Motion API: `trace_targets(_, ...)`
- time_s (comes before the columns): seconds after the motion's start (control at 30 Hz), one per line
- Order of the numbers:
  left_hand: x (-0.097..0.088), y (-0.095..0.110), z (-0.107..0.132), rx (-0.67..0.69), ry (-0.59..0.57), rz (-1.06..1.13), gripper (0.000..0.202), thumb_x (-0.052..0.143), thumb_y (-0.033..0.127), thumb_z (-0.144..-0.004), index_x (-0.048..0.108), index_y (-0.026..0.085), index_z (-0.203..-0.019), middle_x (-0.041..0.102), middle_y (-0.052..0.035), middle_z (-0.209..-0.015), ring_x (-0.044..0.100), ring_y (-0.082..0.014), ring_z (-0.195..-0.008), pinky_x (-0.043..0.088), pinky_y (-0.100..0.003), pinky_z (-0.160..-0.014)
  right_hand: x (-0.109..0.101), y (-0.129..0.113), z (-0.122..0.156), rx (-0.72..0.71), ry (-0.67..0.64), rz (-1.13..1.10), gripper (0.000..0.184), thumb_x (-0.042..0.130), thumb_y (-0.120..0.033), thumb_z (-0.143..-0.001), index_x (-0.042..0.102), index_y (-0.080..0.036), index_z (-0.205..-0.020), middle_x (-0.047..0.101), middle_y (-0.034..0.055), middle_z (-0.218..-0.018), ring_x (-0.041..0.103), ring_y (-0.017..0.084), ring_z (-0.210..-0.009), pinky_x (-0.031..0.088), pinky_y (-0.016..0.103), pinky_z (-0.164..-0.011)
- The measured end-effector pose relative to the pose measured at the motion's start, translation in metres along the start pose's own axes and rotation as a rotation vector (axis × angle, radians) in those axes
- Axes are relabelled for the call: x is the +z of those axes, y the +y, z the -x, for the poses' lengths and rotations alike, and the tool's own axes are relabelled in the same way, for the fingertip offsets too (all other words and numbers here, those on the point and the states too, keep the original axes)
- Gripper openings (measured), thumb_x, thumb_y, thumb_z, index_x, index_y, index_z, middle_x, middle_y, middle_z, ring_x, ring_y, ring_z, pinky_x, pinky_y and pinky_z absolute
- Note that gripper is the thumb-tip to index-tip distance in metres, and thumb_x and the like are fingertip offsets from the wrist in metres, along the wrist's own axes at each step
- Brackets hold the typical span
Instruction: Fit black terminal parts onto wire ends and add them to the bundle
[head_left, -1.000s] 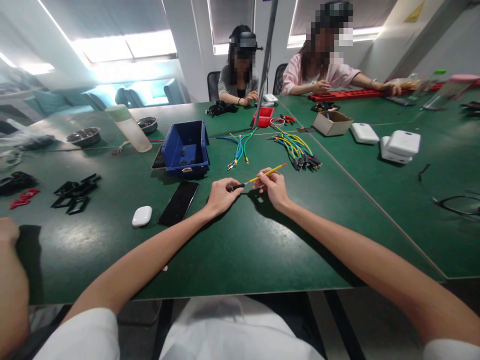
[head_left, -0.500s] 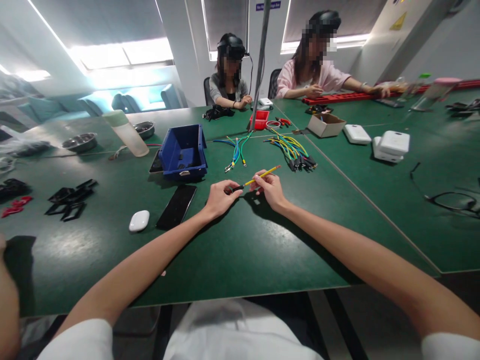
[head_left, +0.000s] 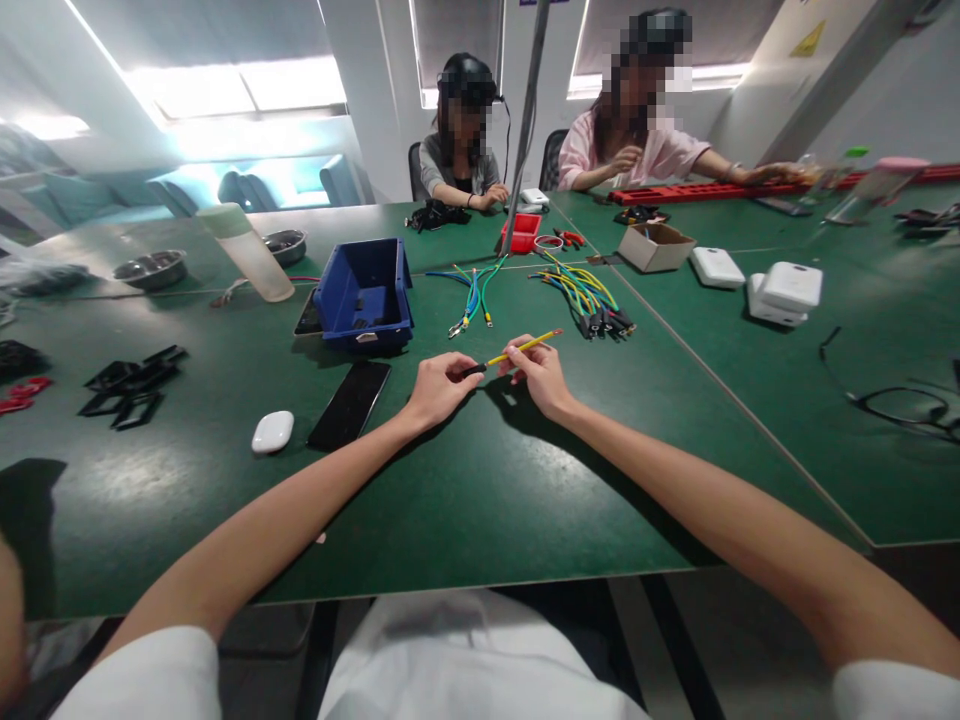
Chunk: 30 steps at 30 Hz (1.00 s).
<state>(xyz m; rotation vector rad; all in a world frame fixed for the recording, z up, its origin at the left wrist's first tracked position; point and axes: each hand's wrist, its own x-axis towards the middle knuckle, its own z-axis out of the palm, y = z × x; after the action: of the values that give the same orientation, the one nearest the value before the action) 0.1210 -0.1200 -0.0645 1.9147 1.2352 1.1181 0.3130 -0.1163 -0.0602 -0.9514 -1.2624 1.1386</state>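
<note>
A short yellow wire with a black end piece is held between both my hands above the green table. My left hand pinches the black end of the wire. My right hand is closed round the wire's middle, and its free end points up to the right. Beyond my hands lie a small bunch of blue and green wires and a larger bunch of coloured wires with black connectors.
A blue bin, a black phone and a white case lie to the left. Black plastic parts, a bottle, metal bowls, a red tray, a cardboard box and white boxes stand around. Two people sit across the table.
Both hands keep hold of the yellow wire and stay in much the same place; the view shifts slightly with my head.
</note>
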Motion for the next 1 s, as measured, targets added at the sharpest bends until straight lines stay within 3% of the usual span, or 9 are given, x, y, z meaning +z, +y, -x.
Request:
trace_targets(0.6,0.0020,0.0025,0.0001,0.031,0.000,0.047,0.019,0.072,0.031,-0.077,0.071,0.015,-0.087,0.074,-0.0044,-0.080,0.067,-0.0156,-0.069,0.053,-0.028,-0.067,0.0018,-0.0006,0.0018,0.003,-0.062,0.042,0.034,0.068,-0.050,-0.078,0.057,-0.019,-0.084,0.067,0.0010,-0.067,0.066,0.016,-0.062,0.043,0.021,-0.046)
trace_targets(1.0,0.0021,0.0030,0.0010,0.087,-0.014,-0.033,0.018,0.071,0.030,-0.078,0.072,0.015,-0.088,0.073,-0.0042,-0.078,0.064,-0.0144,-0.066,0.052,-0.026,-0.064,0.0008,0.0036,0.0014,-0.007,-0.095,0.110,0.029,0.065,-0.047,-0.082,0.057,-0.019,-0.086,0.067,0.0015,-0.069,0.066,0.017,-0.064,0.044,0.023,-0.050)
